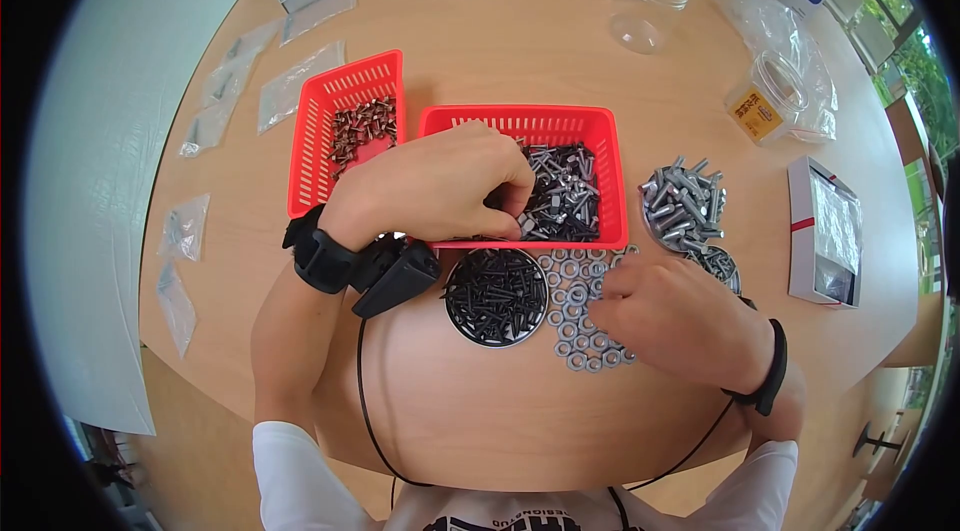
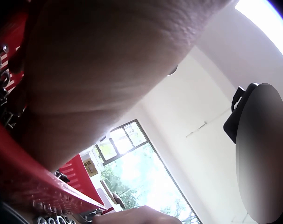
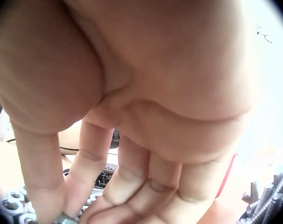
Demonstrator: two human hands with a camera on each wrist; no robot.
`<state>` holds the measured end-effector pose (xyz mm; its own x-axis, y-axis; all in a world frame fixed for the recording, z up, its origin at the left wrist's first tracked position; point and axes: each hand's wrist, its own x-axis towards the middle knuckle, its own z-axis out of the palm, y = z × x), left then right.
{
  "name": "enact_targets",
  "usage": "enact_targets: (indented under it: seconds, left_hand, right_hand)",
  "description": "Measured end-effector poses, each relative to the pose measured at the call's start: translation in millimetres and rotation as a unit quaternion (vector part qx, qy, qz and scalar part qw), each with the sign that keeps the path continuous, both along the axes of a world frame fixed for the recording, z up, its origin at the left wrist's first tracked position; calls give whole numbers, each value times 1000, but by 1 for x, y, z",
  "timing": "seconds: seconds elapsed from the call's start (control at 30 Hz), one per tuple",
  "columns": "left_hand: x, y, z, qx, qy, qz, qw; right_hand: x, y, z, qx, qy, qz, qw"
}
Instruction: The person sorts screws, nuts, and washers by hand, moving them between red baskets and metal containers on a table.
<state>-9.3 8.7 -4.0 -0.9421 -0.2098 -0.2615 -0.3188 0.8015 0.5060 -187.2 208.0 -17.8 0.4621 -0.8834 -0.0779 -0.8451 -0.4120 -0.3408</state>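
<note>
My left hand (image 1: 440,181) reaches over the near wall of a red basket (image 1: 615,181), fingers bent down among mixed silver and black bolts (image 1: 565,191). Its thumb and forefinger come close together there; I cannot tell what they hold. The left wrist view shows mostly its palm (image 2: 85,84) against the basket rim. Over a spread of silver nuts (image 1: 575,316), my right hand (image 1: 690,316) points downward. In the right wrist view, its thumb and forefinger meet on a nut (image 3: 66,219), with more nuts (image 3: 13,205) beside the thumb. Its other fingers are curled.
A dish of black screws (image 1: 495,299) stands left of the nuts. Silver bolts (image 1: 685,203) heap in a dish at right, another small dish (image 1: 718,266) nearby. A second red basket (image 1: 300,156) holds copper-coloured screws. An open box (image 1: 825,231), clear jar (image 1: 765,101) and plastic bags surround these.
</note>
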Motion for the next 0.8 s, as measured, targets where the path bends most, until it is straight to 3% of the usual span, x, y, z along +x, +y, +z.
enact_targets:
  seconds: [0.13,0.23,0.33,0.47,0.8]
  left_hand:
    - [-2,-2,-1,9,25,6,1000]
    - [5,4,-2,-32,157,14,987]
    - [5,18,14,-64,171,8,983]
    - [3,48,16,-147,227,-94,958]
    - [-2,97,-10,-348,197,-150,904]
  right_hand:
    - [-3,-2,-1,19,-1,10,1000]
    - [-7,-1,3,39,4,11,999]
    - [-12,3,21,61,23,-18,998]
    - [-23,9,39,22,-6,-60,998]
    - [-27,17,55,22,-4,-108,994]
